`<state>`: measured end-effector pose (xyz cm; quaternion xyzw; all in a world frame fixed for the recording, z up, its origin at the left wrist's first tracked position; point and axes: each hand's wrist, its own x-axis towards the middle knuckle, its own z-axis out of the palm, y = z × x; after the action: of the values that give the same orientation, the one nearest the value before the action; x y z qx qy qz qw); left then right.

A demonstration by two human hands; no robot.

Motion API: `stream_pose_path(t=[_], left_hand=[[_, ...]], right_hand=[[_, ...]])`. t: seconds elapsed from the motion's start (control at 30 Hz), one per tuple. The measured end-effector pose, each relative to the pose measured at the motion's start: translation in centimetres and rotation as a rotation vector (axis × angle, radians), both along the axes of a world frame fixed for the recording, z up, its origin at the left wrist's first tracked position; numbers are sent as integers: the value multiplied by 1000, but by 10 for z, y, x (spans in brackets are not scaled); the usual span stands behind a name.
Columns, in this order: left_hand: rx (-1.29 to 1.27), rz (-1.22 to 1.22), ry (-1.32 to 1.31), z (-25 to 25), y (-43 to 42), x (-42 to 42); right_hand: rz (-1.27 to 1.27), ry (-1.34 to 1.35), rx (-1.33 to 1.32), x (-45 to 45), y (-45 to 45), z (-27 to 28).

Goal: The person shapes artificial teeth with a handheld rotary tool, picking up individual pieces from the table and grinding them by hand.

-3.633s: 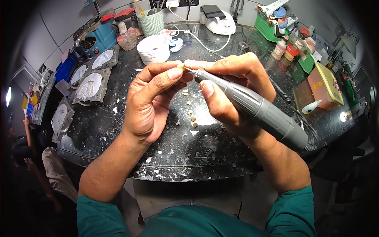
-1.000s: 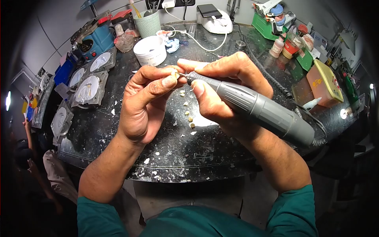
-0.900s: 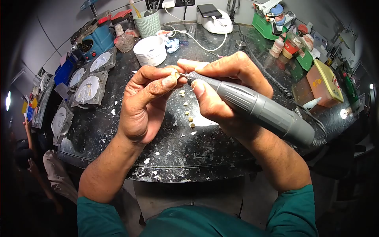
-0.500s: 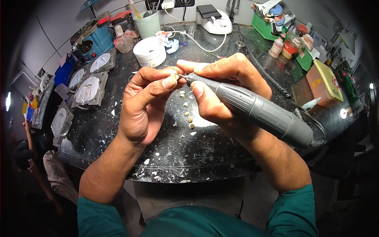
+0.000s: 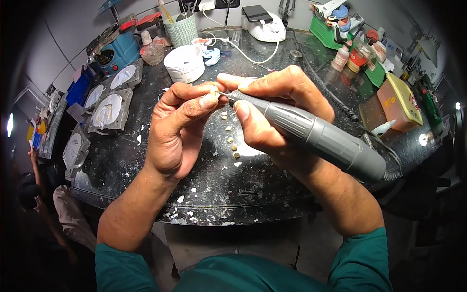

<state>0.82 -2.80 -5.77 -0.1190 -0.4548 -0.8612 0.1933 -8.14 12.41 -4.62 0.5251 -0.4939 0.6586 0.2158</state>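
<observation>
Between the thumb and forefinger of my left hand (image 5: 180,124) is a small cream-coloured piece that looks like a dental crown (image 5: 214,91), mostly covered by the fingertips. My right hand (image 5: 277,107) grips a grey rotary handpiece (image 5: 316,129) like a pen. Its thin bur (image 5: 223,93) points left and meets the crown or comes very close to it; which, I cannot tell. Below the hands, several small yellowish tooth-like pieces (image 5: 234,147) lie in a loose row on the dark bench (image 5: 209,180).
Plaster chips dot the bench. At left are metal flasks with white plaster (image 5: 107,111). A white tub (image 5: 185,64), a mesh cup (image 5: 182,33) and a phone (image 5: 257,14) stand behind. A coiled cord (image 5: 333,97) and an orange box with yellow lid (image 5: 399,102) are at right.
Both hands hold nearly the same position, with the handpiece still against or near the small crown. Only a very slight shift shows at the fingertips.
</observation>
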Motion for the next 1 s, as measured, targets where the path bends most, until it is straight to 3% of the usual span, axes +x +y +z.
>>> stream_pose_path(t=[0.53, 0.63, 1.0], left_hand=[[8, -1, -13, 0, -1, 0], [7, 7, -17, 0, 0, 0], [32, -16, -20, 0, 2, 0]], right_hand=[[-17, -24, -50, 0, -3, -1], [8, 60, 108, -1, 7, 1], [20, 37, 123, 0, 7, 3]])
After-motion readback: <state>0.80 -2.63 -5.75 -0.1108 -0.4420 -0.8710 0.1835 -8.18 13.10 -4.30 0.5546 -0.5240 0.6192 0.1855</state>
